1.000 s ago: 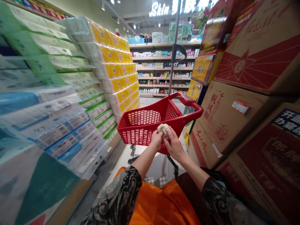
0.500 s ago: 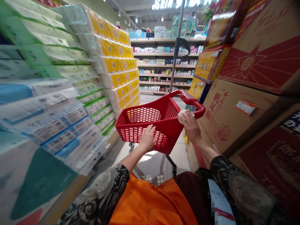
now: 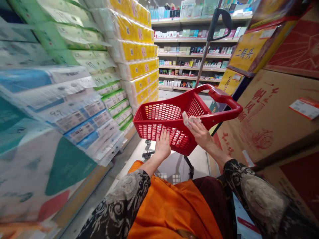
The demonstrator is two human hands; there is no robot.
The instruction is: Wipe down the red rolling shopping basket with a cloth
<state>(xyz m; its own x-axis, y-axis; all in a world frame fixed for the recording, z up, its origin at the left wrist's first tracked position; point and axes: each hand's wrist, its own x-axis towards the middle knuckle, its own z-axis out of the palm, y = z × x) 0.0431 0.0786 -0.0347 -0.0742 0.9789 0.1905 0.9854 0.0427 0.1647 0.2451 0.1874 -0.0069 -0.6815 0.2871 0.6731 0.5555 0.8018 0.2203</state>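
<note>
In front of me stands a red plastic shopping cart (image 3: pixel 185 146) with honeycomb-holed sides, its handle (image 3: pixel 233 108) toward the right. My left hand (image 3: pixel 163 146) lies against the near side wall, fingers extended upward over the holes and nothing seen in them. A crumpled whitish cloth (image 3: pixel 190 121) is under the fingers of my right hand (image 3: pixel 200 132), pressed on the cart's upper rim near the handle end. Part of the cloth sticks out past the fingertips.
Wrapped tissue packs (image 3: pixel 139 48) are stacked high on the left, close to the cart. Cardboard cartons (image 3: pixel 264 122) line the right side. A pole with a dark grip (image 3: pixel 219 25) rises behind the cart. Shelves of small goods (image 3: pixel 191 54) stand at the back.
My right hand has slid the cloth along the rim, leftward away from the handle. My left hand now sits lower on the side wall. The view has tilted down and come closer.
</note>
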